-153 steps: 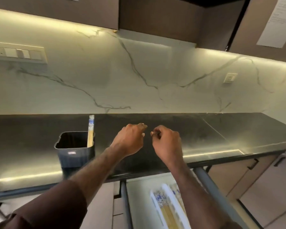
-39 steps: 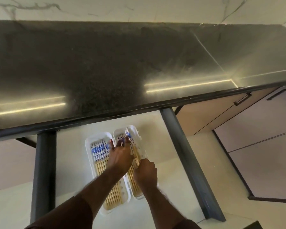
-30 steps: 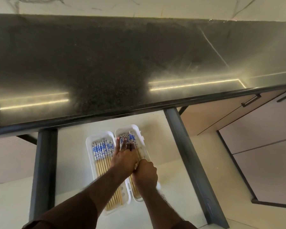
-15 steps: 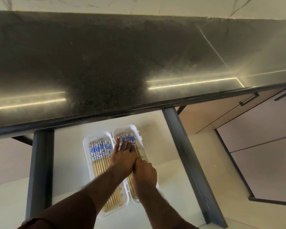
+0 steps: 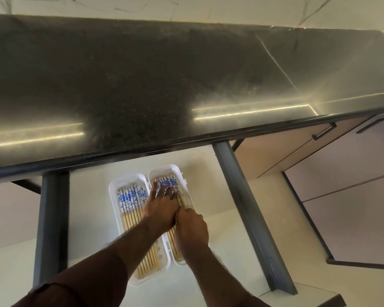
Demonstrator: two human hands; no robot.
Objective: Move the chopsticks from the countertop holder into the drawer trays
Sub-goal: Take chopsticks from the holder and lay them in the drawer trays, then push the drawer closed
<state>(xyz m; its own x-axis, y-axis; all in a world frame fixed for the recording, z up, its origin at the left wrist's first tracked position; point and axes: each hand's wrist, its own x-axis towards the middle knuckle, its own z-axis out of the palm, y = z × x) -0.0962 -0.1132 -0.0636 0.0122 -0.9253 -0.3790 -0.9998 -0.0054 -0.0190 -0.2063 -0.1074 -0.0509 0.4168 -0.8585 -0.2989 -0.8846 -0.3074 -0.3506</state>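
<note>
Two white trays lie side by side in the open drawer below the black countertop. The left tray holds several wooden chopsticks with blue-and-white tops. My left hand lies flat with fingers spread on the chopsticks in the right tray. My right hand is curled over the lower ends of those chopsticks, touching my left hand. The countertop holder is out of view.
Dark grey drawer rails run down the left and right of the drawer. Beige cabinet fronts with black handles stand to the right. A marble backsplash runs along the top.
The view dropped from the counter and holder to the drawer. Over the last second both hands stay on the right tray; my left hand has flattened its fingers on the chopsticks.
</note>
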